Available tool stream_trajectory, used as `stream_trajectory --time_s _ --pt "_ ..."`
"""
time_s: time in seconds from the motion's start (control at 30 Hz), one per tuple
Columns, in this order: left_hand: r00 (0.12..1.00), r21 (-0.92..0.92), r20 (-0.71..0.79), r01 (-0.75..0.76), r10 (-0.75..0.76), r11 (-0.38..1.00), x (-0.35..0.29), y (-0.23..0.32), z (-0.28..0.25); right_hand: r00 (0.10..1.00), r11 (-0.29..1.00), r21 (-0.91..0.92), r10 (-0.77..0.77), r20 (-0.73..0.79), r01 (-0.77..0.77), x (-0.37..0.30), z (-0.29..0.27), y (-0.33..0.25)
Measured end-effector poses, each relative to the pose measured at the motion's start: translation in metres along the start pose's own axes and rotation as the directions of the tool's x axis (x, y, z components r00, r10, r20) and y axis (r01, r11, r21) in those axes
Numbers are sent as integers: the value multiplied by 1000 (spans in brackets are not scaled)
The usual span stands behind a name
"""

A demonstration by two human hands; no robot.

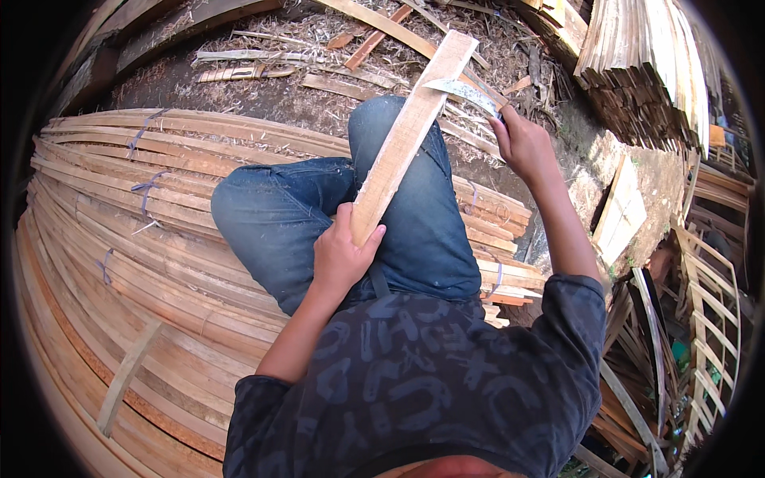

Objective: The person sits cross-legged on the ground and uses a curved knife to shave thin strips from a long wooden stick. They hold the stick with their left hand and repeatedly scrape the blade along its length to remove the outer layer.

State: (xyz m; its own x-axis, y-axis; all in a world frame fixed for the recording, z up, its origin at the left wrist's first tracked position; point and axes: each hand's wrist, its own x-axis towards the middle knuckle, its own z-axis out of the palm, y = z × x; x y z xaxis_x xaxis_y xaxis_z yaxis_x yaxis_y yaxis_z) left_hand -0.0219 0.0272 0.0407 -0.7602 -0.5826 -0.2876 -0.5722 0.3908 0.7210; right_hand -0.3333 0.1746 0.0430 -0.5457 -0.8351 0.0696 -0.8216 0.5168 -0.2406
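My left hand [344, 253] is closed round the near end of a pale wooden plank [410, 147]. The plank slants up and away to the right, lying across my raised knee in blue jeans. In my right hand [526, 142] is the handle of a sickle with a curved, whitish, worn blade [466, 93]. The blade reaches left over the plank near its far end, its tip over the wood's face. Whether the edge presses into the wood I cannot tell. My right fingers wrap the handle and hide most of it.
Bundles of long wooden strips [159, 207], tied with purple string, lie under and beside me. Shavings and scrap wood [335, 56] litter the ground ahead. A tall stack of thin boards [637, 72] stands at the far right, and a slatted wooden frame [709, 327] is at the right.
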Motion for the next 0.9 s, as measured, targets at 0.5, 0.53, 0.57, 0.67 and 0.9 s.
stream_trajectory --time_s 0.5,0.53,0.57,0.67,0.9 --pt "1000 66 -27 -10 12 998 4 2 0 929 922 167 363 -68 -348 5 -23 50" --pt "1000 67 -22 -1 3 998 3 2 1 955 940 174 298 -3 -293 -3 -23 22" --pt "1000 74 -16 5 -4 997 4 3 0 968 949 193 242 67 -251 -11 -22 -5" --pt "1000 82 -11 -10 11 997 2 2 2 991 994 104 -39 127 26 -23 -4 -52" --pt "999 103 -37 -11 15 995 4 1 1 997 999 6 46 69 -46 5 -11 -11"
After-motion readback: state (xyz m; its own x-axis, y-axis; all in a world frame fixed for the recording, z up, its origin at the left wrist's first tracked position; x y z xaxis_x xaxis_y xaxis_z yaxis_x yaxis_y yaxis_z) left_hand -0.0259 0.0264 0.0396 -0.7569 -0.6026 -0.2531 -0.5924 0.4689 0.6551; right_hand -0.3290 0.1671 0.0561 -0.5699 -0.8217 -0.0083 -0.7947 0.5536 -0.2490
